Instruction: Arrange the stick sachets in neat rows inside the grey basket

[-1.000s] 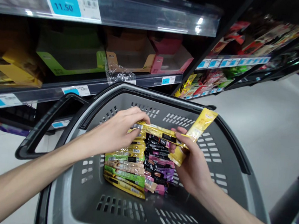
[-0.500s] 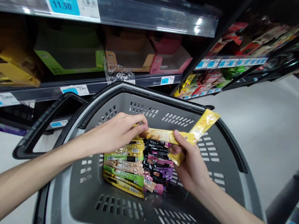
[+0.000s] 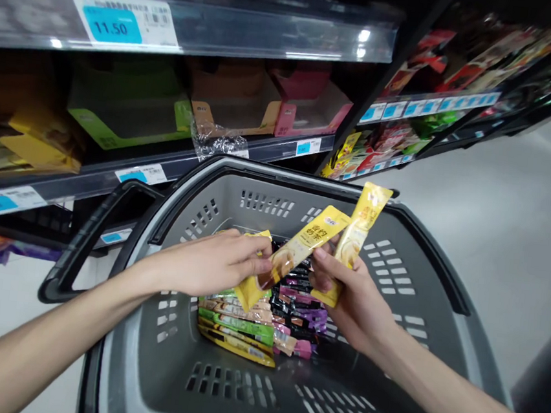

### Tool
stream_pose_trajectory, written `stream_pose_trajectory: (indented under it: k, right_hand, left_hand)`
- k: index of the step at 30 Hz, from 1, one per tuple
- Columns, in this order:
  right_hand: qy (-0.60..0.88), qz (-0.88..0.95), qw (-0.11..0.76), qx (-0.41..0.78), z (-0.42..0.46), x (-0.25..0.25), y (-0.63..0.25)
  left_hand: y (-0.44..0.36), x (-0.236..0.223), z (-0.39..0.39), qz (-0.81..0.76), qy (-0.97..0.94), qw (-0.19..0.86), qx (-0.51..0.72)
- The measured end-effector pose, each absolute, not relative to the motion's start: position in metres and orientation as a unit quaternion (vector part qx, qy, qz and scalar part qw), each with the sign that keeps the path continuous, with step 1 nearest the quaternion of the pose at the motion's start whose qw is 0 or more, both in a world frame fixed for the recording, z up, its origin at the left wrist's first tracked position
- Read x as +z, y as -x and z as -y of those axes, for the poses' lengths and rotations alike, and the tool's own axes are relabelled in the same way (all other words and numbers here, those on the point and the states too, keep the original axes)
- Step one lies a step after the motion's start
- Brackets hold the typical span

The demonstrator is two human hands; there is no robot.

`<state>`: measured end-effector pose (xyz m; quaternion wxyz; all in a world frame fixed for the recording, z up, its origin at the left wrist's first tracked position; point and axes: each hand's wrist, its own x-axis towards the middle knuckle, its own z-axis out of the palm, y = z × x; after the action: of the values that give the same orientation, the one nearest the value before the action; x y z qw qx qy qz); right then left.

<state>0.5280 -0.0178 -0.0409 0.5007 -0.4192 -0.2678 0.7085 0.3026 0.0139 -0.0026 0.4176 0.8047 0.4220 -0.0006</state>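
My left hand (image 3: 231,261) is closed on the lower end of a yellow milk tea sachet (image 3: 304,242), which slants up to the right over the basket. Another yellow sachet (image 3: 359,224) stands nearly upright in my right hand (image 3: 357,292), its fingers closed round the lower part. The slanted sachet's upper end comes close to my right thumb. Beneath both hands, rows of slim sachets (image 3: 239,326) in green, beige, yellow, black, pink and purple lie in the grey shopping basket (image 3: 335,394). My left hand covers part of the rows.
Shelves stand behind the basket, with a green display box (image 3: 127,127), a beige box (image 3: 235,121) and a pink box (image 3: 307,122). The basket's black handle (image 3: 70,264) juts out at the left. Pale floor (image 3: 490,201) shows at the right.
The sachet in my left hand has turned from nearly level to a steep slant, its printed face showing. The right-hand sachet has become more upright. The view has shifted slightly.
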Motion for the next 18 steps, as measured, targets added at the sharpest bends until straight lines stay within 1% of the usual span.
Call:
stream_pose_trajectory:
  k: [4, 11, 15, 18]
  right_hand:
    - [0.416, 0.266, 0.48, 0.725, 0.0179, -0.0432, -0.5282]
    - [0.426, 0.272, 0.458, 0.731, 0.0191, -0.0403, -0.527]
    - [0.493, 0.269, 0.423, 0.712, 0.0256, -0.0392, -0.5261]
    - [0.543, 0.254, 0.405, 0.69, 0.0274, -0.0484, -0.5277]
  left_hand:
    - [-0.3052, 0.002, -0.0131, -0.382, -0.812, 0.441, -0.009]
    - [-0.3049, -0.0033, -0.0148, -0.373, -0.823, 0.428, 0.009]
    - [-0.3061, -0.0054, -0.0137, -0.367, -0.83, 0.42, 0.029]
    - [-0.3059, -0.0052, -0.0138, -0.374, -0.823, 0.426, 0.042]
